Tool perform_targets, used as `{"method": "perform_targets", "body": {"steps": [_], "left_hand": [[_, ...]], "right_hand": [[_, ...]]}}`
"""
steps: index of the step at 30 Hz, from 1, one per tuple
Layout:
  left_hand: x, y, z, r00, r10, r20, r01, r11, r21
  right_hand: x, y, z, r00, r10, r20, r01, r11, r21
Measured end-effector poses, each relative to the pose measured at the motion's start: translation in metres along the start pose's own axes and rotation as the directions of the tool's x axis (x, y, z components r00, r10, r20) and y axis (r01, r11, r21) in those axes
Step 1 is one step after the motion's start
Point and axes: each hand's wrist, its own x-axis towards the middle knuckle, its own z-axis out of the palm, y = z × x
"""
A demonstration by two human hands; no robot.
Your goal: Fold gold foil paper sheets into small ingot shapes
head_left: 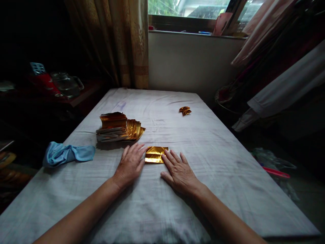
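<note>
A shiny gold foil sheet [154, 156], oblong and marked by straight creases, lies flat on the pale, wrinkled cloth [228, 189], between the two hands. The left hand [130, 163] rests palm down with its fingers extended and slightly parted, their tips at the sheet's left end; the right hand [179, 173] lies flat, fingers loosely spread, tips over the right end. Neither hand grasps anything. Beyond the left hand sits a stack [115, 130] of foil leaves, ragged-edged, with grey and gold faces; a crumpled blue fabric [68, 154] lies near the left edge. A small folded foil piece [185, 110] stands well apart, toward the far right. Smooth-to-rumpled cloth stretches widely from the right hand to the slanting right edge.
</note>
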Motion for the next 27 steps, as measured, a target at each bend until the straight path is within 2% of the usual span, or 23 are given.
{"method": "perform_targets", "body": {"steps": [1, 4, 7, 14, 18, 21, 27], "left_hand": [[0.0, 0.01, 0.002, 0.998, 0.068, 0.015, -0.068, 0.998, 0.002], [0.002, 0.036, 0.01, 0.946, 0.246, 0.213, -0.243, 0.969, -0.04], [0.002, 0.041, 0.017, 0.928, 0.22, 0.301, -0.23, 0.973, -0.004], [-0.009, 0.017, 0.011, 0.923, 0.186, 0.338, -0.216, 0.975, 0.053], [-0.01, 0.02, 0.01, 0.932, 0.168, 0.32, -0.193, 0.98, 0.048], [-0.01, 0.023, 0.009, 0.93, 0.161, 0.332, -0.184, 0.982, 0.039], [-0.01, 0.016, 0.006, 0.924, 0.201, 0.325, -0.223, 0.974, 0.032]], "right_hand": [[0.0, 0.0, 0.001, 1.0, -0.002, -0.004, 0.002, 1.0, -0.001], [0.0, 0.001, 0.002, 1.0, -0.007, 0.0, 0.007, 1.0, 0.018], [-0.001, 0.002, 0.003, 1.0, -0.004, 0.003, 0.004, 1.0, 0.023], [-0.001, -0.001, -0.003, 1.0, 0.008, 0.024, -0.009, 1.0, 0.024], [0.007, -0.018, -0.007, 1.0, -0.006, 0.008, 0.005, 0.999, 0.033], [0.011, -0.025, -0.005, 0.996, -0.066, 0.057, 0.062, 0.995, 0.073], [-0.007, 0.003, 0.0, 0.995, -0.094, 0.038, 0.092, 0.995, 0.049]]}}
